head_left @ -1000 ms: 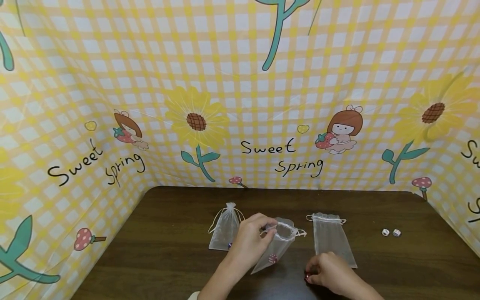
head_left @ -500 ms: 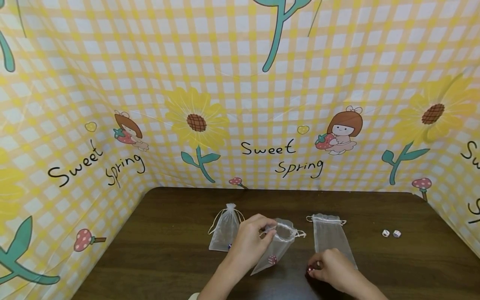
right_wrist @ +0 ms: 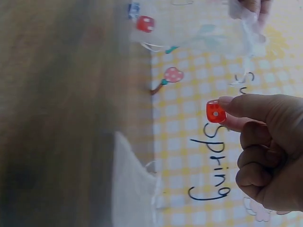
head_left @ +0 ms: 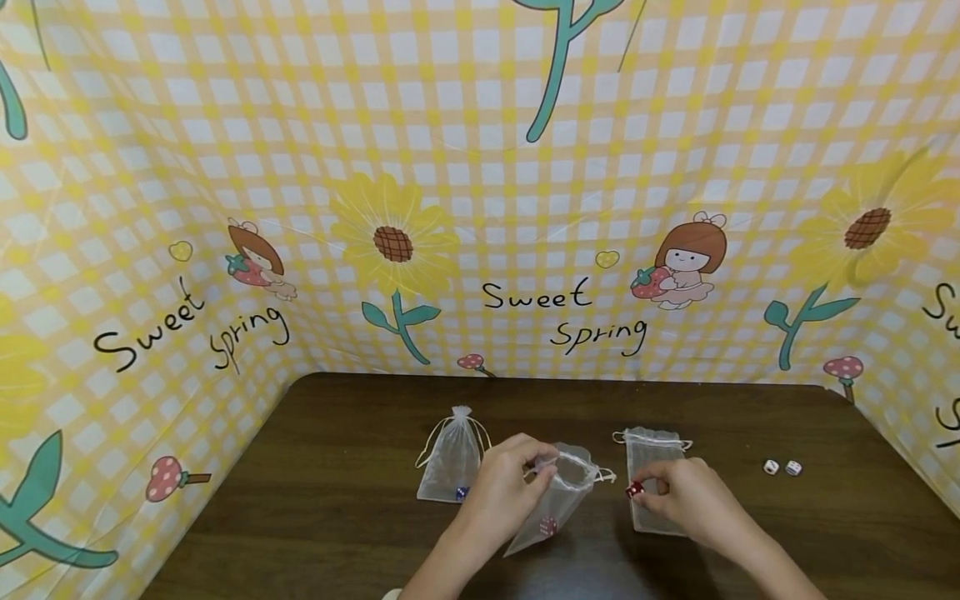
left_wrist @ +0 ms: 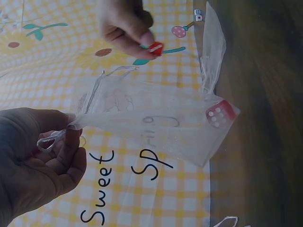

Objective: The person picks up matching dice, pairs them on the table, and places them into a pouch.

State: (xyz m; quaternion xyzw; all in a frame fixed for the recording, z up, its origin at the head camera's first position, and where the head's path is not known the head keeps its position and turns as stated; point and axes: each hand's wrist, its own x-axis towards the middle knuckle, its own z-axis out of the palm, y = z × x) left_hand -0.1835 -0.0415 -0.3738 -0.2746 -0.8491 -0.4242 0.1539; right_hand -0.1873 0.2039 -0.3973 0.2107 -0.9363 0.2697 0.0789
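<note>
Near the middle of the table, my left hand (head_left: 512, 479) pinches the rim of a white sheer drawstring pouch (head_left: 566, 492), whose mouth gapes. Inside, at the pouch's bottom, a red die (left_wrist: 220, 113) shows through the mesh. My right hand (head_left: 693, 496) pinches a second red die (right_wrist: 216, 111) between thumb and forefinger, its other fingers curled in. That hand is above a flat sheer pouch (head_left: 651, 450) lying on the table, and it covers part of it. The held die is to the right of the gaping pouch, apart from it.
At left stands a cinched sheer pouch (head_left: 453, 458) with a blue die (head_left: 462, 493) at its bottom. Two white dice, one here (head_left: 771, 467), lie at the right of the dark wooden table (head_left: 337, 467). A yellow checked cloth (head_left: 480, 183) rises behind and at both sides.
My right hand has lifted the second red die off the table and moved up and slightly right. My left hand keeps its hold on the pouch, with only a slight shift.
</note>
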